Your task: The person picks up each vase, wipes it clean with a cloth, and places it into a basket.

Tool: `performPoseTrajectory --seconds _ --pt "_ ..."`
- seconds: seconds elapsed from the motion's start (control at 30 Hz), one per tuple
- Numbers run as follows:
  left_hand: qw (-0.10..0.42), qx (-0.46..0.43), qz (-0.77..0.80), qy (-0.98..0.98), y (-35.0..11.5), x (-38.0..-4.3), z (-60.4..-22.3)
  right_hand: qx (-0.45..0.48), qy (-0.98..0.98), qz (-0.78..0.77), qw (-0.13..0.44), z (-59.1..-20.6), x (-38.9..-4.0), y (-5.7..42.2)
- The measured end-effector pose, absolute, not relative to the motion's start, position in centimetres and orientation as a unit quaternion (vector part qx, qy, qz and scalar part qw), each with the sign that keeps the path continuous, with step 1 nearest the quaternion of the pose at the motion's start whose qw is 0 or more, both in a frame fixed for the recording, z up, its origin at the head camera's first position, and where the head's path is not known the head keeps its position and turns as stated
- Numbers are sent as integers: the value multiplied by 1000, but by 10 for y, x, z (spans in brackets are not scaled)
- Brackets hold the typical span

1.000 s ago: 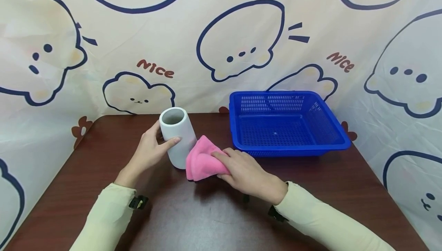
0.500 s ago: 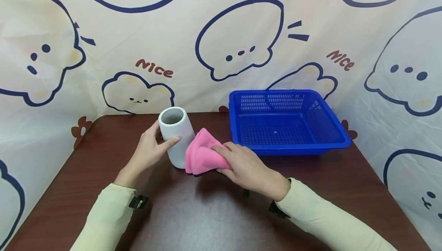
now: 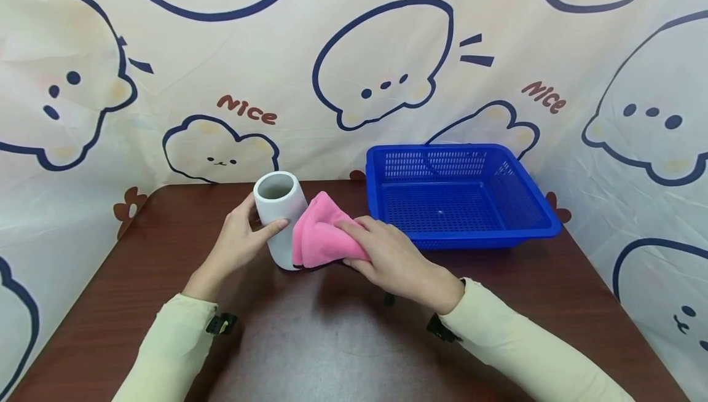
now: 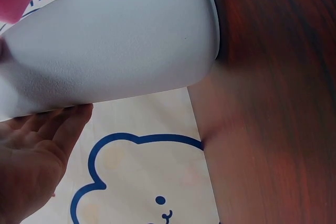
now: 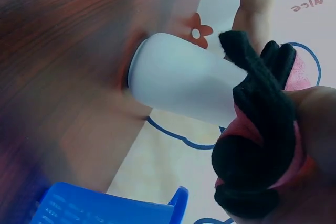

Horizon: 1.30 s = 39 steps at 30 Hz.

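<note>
A white vase (image 3: 281, 217) with a wide round mouth stands upright on the dark wooden table. My left hand (image 3: 236, 239) grips it from the left, thumb across the front and fingers round the back. In the left wrist view the fingers (image 4: 73, 127) lie along the side of the vase (image 4: 121, 40). My right hand (image 3: 389, 257) holds a bunched pink cloth (image 3: 323, 233), which overlaps the vase's right side in the head view. From the right wrist, the cloth's dark underside (image 5: 262, 124) shows in folds beside the vase (image 5: 178, 77).
A blue plastic basket (image 3: 381, 236) with perforated sides sits at the back right of the table (image 3: 343, 353), just beyond my right hand. A pale printed sheet (image 3: 310, 144) with cartoon outlines rises behind the table and on both sides.
My right hand has carried the pink cloth upward and slightly left along the vase's right side. The left hand and the vase stay in place.
</note>
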State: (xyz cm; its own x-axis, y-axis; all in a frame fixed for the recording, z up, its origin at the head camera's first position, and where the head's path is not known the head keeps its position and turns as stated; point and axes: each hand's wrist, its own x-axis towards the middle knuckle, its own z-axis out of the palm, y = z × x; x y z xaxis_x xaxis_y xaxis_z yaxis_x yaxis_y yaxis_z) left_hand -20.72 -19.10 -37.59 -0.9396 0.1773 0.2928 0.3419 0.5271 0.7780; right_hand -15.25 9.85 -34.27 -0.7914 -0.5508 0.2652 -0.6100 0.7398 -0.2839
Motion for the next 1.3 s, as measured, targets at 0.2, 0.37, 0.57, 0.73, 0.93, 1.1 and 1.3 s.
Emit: performPoseTrajectory --seconds 0.2,0.37,0.57,0.73,0.93,1.1,1.3 --pt "93 -151 -461 -870 -191 -208 -375 319 -923 183 109 -339 -155 96" --pt "91 -153 -459 -870 -191 -208 -374 316 -924 184 110 -334 -156 94" --pt "93 -157 -457 -870 -190 -208 -373 306 -928 184 105 -330 -159 92" --pt "92 -157 -454 -872 -191 -208 -375 304 -928 192 100 -328 -162 89" --pt "89 -153 -448 -877 -191 -208 -377 305 -927 189 106 -327 -165 86" --pt "88 -152 -447 -877 -191 -208 -375 306 -927 188 108 -327 -167 83" --pt "90 -150 -445 -878 -191 -208 -375 306 -928 186 105 -327 -170 80"
